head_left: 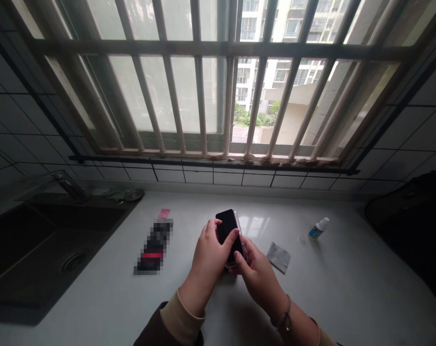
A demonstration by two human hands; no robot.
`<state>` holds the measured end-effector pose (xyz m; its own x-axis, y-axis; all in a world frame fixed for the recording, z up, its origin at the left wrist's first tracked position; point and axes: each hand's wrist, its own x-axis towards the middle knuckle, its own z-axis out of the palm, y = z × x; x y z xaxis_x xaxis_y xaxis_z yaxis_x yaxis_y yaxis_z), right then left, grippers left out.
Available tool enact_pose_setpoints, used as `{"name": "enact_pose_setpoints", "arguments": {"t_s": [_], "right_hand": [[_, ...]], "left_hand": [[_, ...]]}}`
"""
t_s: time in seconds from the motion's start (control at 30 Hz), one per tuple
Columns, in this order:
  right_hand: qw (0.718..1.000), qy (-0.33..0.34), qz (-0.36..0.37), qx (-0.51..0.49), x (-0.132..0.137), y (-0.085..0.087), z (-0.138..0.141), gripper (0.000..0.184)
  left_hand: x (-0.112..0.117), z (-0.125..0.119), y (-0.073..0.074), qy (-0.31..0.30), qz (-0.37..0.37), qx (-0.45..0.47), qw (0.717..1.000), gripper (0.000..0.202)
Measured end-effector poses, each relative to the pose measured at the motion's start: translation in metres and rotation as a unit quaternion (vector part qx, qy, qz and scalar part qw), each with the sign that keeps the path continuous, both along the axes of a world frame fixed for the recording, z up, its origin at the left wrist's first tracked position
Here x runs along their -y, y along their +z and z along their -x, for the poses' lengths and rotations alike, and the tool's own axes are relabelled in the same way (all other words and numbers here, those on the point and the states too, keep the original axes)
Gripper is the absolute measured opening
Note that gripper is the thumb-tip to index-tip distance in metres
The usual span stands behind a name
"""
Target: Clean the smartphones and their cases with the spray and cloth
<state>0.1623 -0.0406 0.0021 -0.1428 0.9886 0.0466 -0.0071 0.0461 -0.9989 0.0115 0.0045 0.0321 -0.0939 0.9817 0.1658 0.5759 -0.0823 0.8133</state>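
Observation:
A smartphone [226, 226] with a dark screen is held above the middle of the white counter, its top tilted to the left. A clear case edge [237, 221] shows along its right side; how far the case is fitted, I cannot tell. My left hand [211, 250] grips the phone from the left, thumb across the screen and fingers at the left edge. From the lower right, my right hand [256, 266] holds the phone's lower right side, thumb near the bottom of the screen. Its other fingers are partly hidden behind the phone.
Right of my hands lies a grey cloth [279, 257], with a small spray bottle [319, 228] farther right. On the left are a pixelated dark item [155, 246] and a pink slip [163, 213]. A dark sink [30, 307] with a faucet [71, 186] borders the counter; a barred window stands behind.

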Motion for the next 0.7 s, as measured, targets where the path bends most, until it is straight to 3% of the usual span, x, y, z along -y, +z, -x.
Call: {"name": "enact_pose_setpoints", "arguments": {"t_s": [0.1, 0.17, 0.3, 0.4, 0.5, 0.7], "right_hand": [[0.994, 0.008, 0.032, -0.104, -0.001, 0.002, -0.002, 0.055], [0.987, 0.025, 0.046, -0.149, 0.001, 0.003, -0.003, 0.057], [0.977, 0.101, 0.056, -0.180, 0.006, 0.004, -0.001, 0.058], [0.973, 0.117, 0.073, -0.186, 0.007, 0.003, 0.003, 0.060], [0.973, 0.115, 0.085, -0.181, 0.007, 0.003, 0.005, 0.058], [0.980, 0.115, 0.095, -0.132, 0.008, 0.006, 0.005, 0.063]], "left_hand": [[-0.003, 0.001, 0.000, 0.018, -0.014, 0.111, 0.994, 0.056], [-0.007, 0.002, 0.001, 0.021, 0.010, 0.242, 0.970, 0.057], [-0.011, 0.002, 0.010, -0.031, 0.142, 0.512, 0.847, 0.072], [-0.009, 0.002, 0.018, -0.046, 0.196, 0.587, 0.784, 0.077], [-0.007, 0.000, 0.020, -0.036, 0.180, 0.610, 0.771, 0.070], [-0.003, -0.005, 0.018, -0.028, 0.094, 0.602, 0.792, 0.057]]}}
